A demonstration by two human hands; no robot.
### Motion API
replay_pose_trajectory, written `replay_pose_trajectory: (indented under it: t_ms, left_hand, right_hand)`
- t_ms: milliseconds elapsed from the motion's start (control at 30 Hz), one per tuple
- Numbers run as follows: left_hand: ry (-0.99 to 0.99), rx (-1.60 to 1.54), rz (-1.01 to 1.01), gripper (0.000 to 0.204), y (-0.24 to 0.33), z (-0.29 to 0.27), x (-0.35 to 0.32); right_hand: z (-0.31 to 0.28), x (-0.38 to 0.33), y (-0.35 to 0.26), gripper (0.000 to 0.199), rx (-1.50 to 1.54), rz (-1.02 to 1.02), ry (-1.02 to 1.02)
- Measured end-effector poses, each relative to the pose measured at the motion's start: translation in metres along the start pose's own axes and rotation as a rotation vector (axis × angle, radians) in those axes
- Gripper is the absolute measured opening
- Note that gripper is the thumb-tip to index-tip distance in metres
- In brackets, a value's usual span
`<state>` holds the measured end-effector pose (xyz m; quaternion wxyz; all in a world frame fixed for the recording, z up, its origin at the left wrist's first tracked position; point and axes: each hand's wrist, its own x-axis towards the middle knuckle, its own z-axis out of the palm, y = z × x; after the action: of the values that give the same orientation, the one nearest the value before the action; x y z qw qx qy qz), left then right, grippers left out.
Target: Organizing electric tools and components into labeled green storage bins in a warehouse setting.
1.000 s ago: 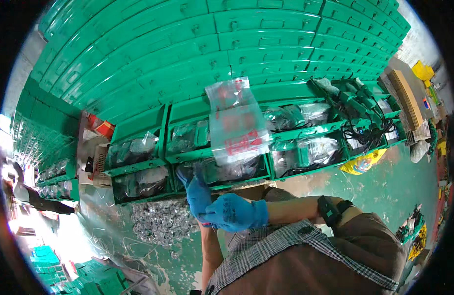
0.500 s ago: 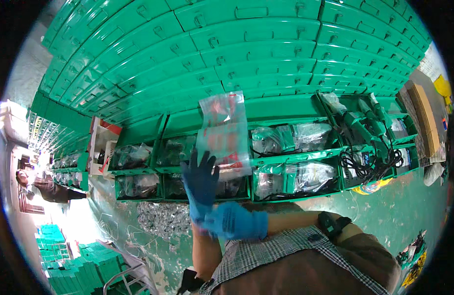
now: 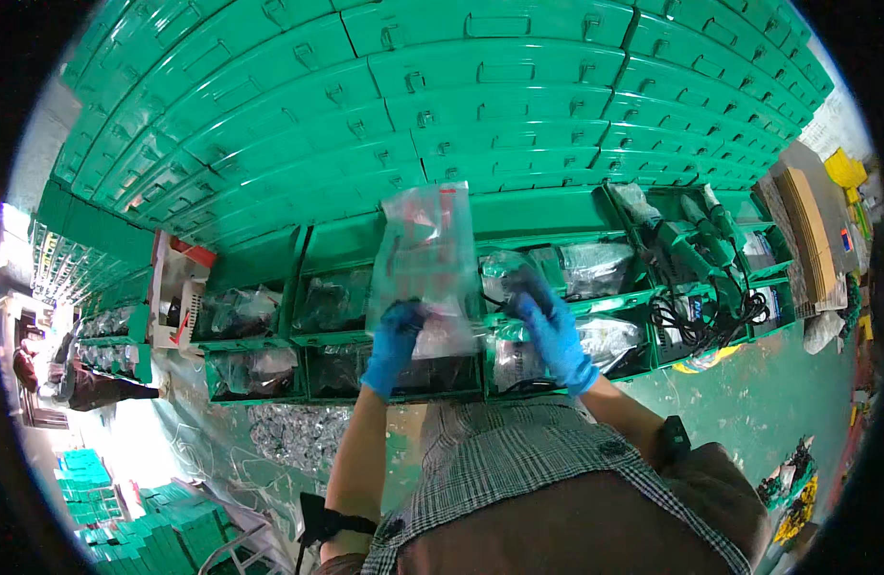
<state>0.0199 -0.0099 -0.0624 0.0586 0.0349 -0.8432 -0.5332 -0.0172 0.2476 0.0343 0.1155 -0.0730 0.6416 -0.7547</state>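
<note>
A clear plastic bag with red print (image 3: 424, 254) lies over the middle of the open green cases. My left hand (image 3: 394, 350), in a blue glove with dark fingers, is at the bag's lower left edge with its fingers curled onto the plastic. My right hand (image 3: 554, 340), gloved the same way, is over the case just right of the bag. Its fingers are blurred by motion but look apart, with nothing seen in them. Below that hand sit bagged parts (image 3: 518, 362) and a clear-wrapped item (image 3: 607, 337).
Stacked green cases (image 3: 504, 72) form a wall ahead. More open cases with bagged parts (image 3: 239, 311) extend left. At right, green power tools (image 3: 700, 244) and black cables (image 3: 705, 321) fill a case; cardboard (image 3: 808, 235) stands beyond. Another person (image 3: 97, 383) is far left.
My right hand has left the left glove's cuff and moved right, over the case. My left hand has gone from flat and spread to curled at the bag's lower edge.
</note>
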Motion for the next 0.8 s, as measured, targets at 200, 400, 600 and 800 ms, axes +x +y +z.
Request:
replay_pose_trajectory:
  t_ms: [200, 400, 600, 800]
  left_hand:
    - [0.127, -0.378, -0.289, 0.035, 0.057, -0.021, 0.004]
    - [0.179, -0.181, -0.038, 0.031, 0.061, -0.015, 0.015]
    - [0.548, -0.131, -0.054, 0.023, 0.095, -0.014, 0.001]
    - [0.295, -0.097, -0.056, 0.037, 0.125, -0.009, -0.02]
  right_hand:
    - [0.014, 0.022, 0.006, 0.062, 0.126, -0.001, -0.027]
    - [0.075, 0.021, 0.019, 0.065, 0.107, 0.057, -0.237]
    - [0.068, 0.032, 0.034, 0.034, 0.32, 0.429, -0.149]
    - [0.087, 0.033, 0.027, 0.021, 0.214, 0.236, -0.068]
